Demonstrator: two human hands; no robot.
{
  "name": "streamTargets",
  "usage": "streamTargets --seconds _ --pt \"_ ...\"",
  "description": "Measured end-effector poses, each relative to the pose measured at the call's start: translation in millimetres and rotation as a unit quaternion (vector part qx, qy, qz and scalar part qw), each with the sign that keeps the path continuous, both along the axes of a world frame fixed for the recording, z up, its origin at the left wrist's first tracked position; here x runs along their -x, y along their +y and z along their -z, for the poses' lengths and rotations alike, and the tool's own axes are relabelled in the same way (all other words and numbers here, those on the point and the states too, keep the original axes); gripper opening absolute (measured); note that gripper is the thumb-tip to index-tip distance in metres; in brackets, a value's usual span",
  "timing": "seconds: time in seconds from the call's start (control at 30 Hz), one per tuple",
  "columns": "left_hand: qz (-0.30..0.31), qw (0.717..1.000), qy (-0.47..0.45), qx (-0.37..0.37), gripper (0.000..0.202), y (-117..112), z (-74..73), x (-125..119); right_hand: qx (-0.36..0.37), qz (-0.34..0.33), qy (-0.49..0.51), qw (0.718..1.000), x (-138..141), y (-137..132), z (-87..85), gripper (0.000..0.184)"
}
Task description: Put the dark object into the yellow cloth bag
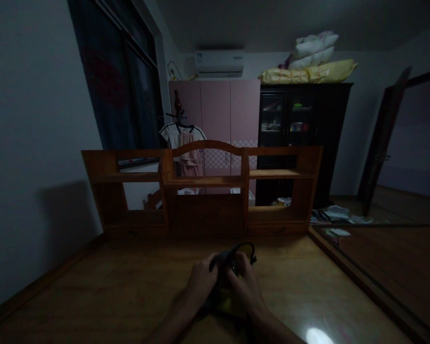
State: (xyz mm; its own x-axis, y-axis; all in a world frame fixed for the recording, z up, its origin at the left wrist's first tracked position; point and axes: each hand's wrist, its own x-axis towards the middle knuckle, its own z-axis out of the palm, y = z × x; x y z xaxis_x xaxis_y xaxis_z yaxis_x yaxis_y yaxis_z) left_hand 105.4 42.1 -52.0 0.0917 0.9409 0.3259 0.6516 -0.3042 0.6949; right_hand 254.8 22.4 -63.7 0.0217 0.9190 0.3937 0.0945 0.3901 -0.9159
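A dark object with yellow parts (223, 282) is on or just over the wooden desk, low in the middle of the view. A thin black loop, like a cord or strap, curves up from its far side. My left hand (202, 278) grips it from the left, thumb on top. From the right, my right hand (246, 282) holds it with thumb and fingers bent around it. Dim light and my fingers hide its shape, and I cannot tell what kind of thing it is.
The desk top (136, 277) spreads around both hands. A wooden shelf unit (208, 181) stands along its far edge. Behind are a pink wardrobe (215, 110) and a black cabinet (329, 138). A white wall (39, 143) is at left, and a door (387, 138) at right.
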Motion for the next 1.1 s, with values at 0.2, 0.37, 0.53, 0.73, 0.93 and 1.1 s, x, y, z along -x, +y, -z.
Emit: streamTargets --seconds 0.2,0.37,0.53,0.73,0.93,1.1 --pt "0.0 0.999 0.052 -0.006 0.029 -4.9 -1.3 2.8 -0.013 0.009 -0.023 1.0 -0.3 -4.2 -5.7 0.026" --pt "0.056 0.996 0.049 -0.039 0.036 -15.0 -0.4 0.7 0.02 -0.003 -0.069 0.997 1.6 -12.4 -10.2 0.04" --pt "0.092 0.994 0.045 -0.047 0.043 -17.8 3.5 0.9 0.031 -0.024 -0.104 0.994 -3.9 -5.2 -6.3 0.04" --pt "0.09 0.992 0.032 -0.08 0.054 -9.6 12.1 1.5 0.142 -0.07 -0.047 0.986 -10.2 5.5 -0.2 0.039" --pt "0.092 0.992 -0.027 -0.085 0.058 -2.7 15.1 1.5 0.239 -0.034 0.014 0.97 -5.2 10.8 14.6 0.031" --pt "0.073 0.995 -0.031 -0.062 0.057 2.2 10.1 4.5 0.134 0.023 -0.063 0.989 -3.8 9.6 17.3 0.023"
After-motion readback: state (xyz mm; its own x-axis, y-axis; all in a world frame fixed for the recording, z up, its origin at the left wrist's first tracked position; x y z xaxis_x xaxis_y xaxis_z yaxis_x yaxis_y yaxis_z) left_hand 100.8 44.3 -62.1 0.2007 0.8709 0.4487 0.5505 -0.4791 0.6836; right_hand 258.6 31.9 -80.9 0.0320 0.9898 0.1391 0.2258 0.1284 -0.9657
